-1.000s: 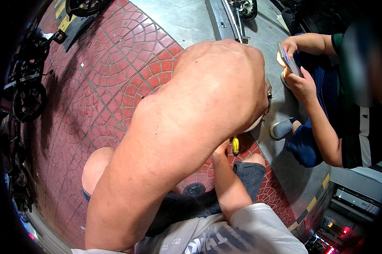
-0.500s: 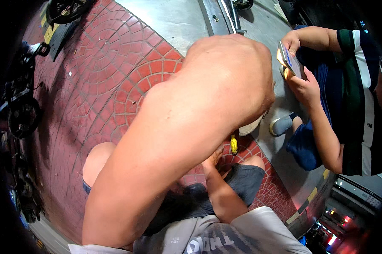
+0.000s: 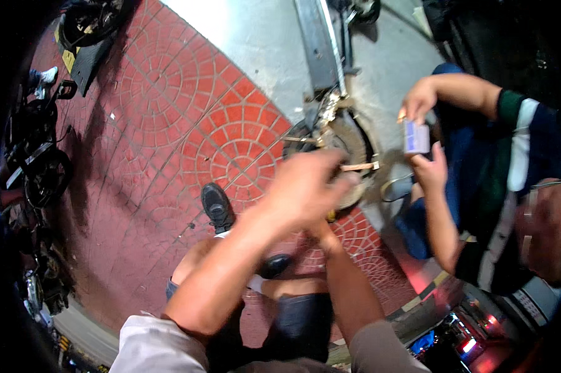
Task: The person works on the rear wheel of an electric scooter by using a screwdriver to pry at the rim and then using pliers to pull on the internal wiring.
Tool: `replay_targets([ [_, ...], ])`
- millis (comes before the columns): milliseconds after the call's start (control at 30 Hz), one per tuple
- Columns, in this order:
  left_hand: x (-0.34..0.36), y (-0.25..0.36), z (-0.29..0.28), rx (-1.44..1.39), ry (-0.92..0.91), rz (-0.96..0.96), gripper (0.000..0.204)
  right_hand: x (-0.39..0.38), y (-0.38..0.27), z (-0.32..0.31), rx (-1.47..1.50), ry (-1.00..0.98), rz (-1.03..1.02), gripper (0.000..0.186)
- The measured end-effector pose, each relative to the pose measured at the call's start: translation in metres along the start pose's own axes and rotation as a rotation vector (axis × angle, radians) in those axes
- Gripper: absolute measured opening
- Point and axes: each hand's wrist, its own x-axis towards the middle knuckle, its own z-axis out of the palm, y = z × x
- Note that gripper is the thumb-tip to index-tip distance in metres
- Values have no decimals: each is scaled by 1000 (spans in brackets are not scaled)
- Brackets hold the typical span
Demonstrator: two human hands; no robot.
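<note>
My left hand (image 3: 308, 186) is blurred over the near side of a dark tyre with a dusty round hub (image 3: 345, 146). A thin light-brown bar (image 3: 361, 166) sticks out past its fingers across the hub. I cannot tell whether the hand grips this bar. Below it, my right hand (image 3: 317, 231) is mostly covered by the left hand and forearm, so its fingers are hidden. A small yellow piece (image 3: 331, 216) shows just beside the right hand, under the wheel. Shiny metal parts (image 3: 328, 112) sit at the top of the wheel.
At the right, another person holds a phone (image 3: 417, 137) close to the wheel. A long dark metal beam (image 3: 314, 43) runs away from the wheel over grey floor. Red patterned tiles (image 3: 162, 124) spread to the left, with parked two-wheelers (image 3: 41, 168) beyond. My black shoe (image 3: 216, 205) rests on the tiles.
My left arm, which covered most of the middle, has drawn down and back, uncovering the wheel, metal parts and bar. The other person's phone has shifted lower and turned.
</note>
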Motion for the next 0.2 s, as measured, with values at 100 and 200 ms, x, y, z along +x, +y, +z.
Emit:
replay_targets([
  [100,-23,-19,-72,-418,146,-137,34,-123,-77,-20,82,294,-352,60],
  [200,-80,-46,-152,17,432,-530,41,-242,-155,-21,-104,477,-593,48],
])
